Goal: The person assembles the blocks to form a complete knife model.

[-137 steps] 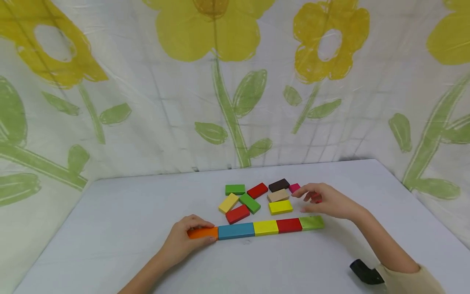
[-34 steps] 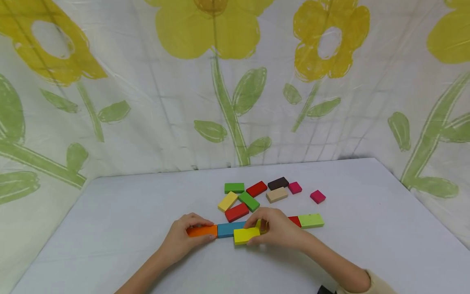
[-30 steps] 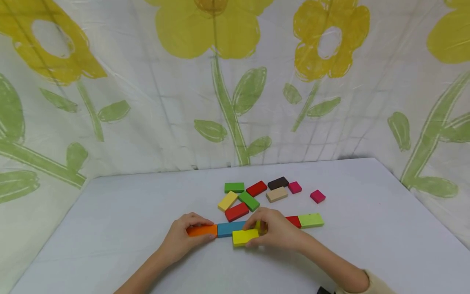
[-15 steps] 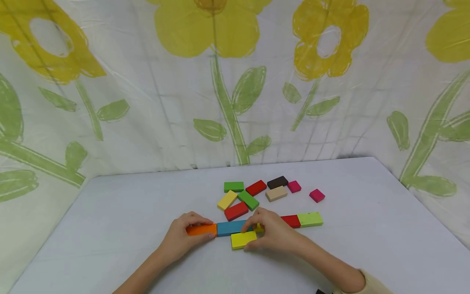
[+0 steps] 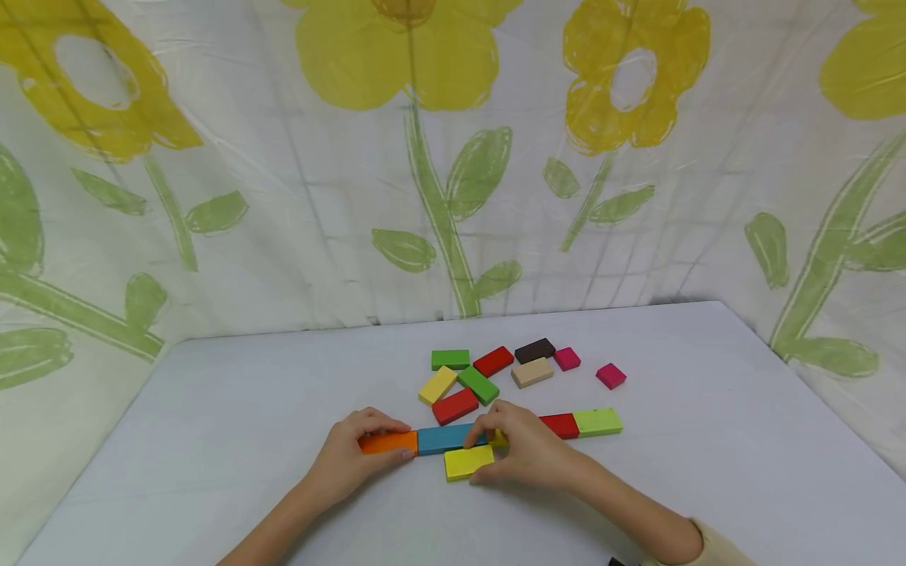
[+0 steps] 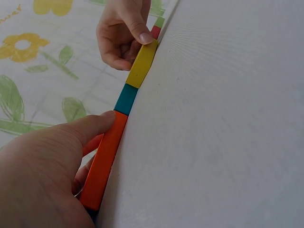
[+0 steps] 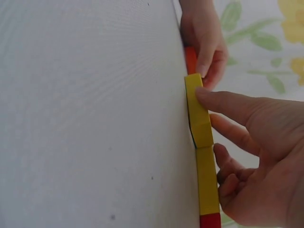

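Note:
My left hand (image 5: 357, 456) grips an orange block (image 5: 389, 442) at the left end of a straight row, thumb along its near side. Rightward in the row come a blue block (image 5: 440, 439), a yellow one mostly covered by my right hand (image 5: 527, 450), a red block (image 5: 559, 426) and a light green block (image 5: 598, 422). Between thumb and fingers my right hand pinches a second yellow block (image 5: 467, 464), just in front of where blue meets yellow. In the right wrist view this pinched block (image 7: 197, 102) lies lengthwise along the row.
Behind the row lie loose blocks: red (image 5: 455, 406), green (image 5: 479, 385), pale yellow (image 5: 437, 385), tan (image 5: 532, 373), dark brown (image 5: 535, 350) and others. Two small magenta blocks (image 5: 612, 376) are farther right. A flowered curtain (image 5: 325, 196) hangs behind the white table (image 5: 212, 440).
The right hand has brought the yellow block from the loose blocks to the front of the row, lately easing it slightly left and toward me. The left hand keeps its grip on the orange block.

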The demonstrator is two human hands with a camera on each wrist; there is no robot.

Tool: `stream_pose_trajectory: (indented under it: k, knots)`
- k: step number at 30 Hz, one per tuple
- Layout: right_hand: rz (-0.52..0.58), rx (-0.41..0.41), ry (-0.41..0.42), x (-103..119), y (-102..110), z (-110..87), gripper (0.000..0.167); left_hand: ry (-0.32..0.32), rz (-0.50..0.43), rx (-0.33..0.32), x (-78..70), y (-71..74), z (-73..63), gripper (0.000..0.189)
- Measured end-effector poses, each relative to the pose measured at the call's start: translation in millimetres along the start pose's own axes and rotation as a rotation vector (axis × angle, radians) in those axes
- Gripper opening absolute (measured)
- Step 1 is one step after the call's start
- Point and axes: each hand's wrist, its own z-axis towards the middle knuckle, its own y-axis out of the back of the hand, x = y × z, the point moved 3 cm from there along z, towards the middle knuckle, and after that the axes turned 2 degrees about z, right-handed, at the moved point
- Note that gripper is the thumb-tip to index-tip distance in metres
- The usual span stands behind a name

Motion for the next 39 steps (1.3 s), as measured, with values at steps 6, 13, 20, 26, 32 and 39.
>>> stream_pose_trajectory:
  k: [6,13,20,26,32,39]
  knots:
    - [0.004,-0.010,-0.001,1.2,-0.5,0.0,0.028,-0.001,0.004,-0.003,-0.4,-0.1,-0.1,0.023]
    - [0.010,-0.023,-0.001,1.7,-0.1,-1.4,0.029,0.000,0.006,-0.005,-1.0,-0.2,-0.4,0.023]
    - [0.017,-0.036,-0.006,-0.5,-1.2,0.3,0.029,0.003,0.005,-0.004,-1.5,0.0,-0.7,0.022]
    - [0.011,-0.042,0.003,-0.3,-1.7,0.3,0.030,0.009,0.014,-0.006,-1.9,0.0,-0.5,0.022]
    - [0.013,-0.046,0.000,0.8,-1.1,0.5,0.030,0.005,0.017,-0.011,-1.5,-0.1,-0.6,0.023]
    - [0.009,-0.046,-0.009,0.6,-2.0,1.4,0.031,-0.003,0.019,-0.007,-1.8,0.0,-0.8,0.023]
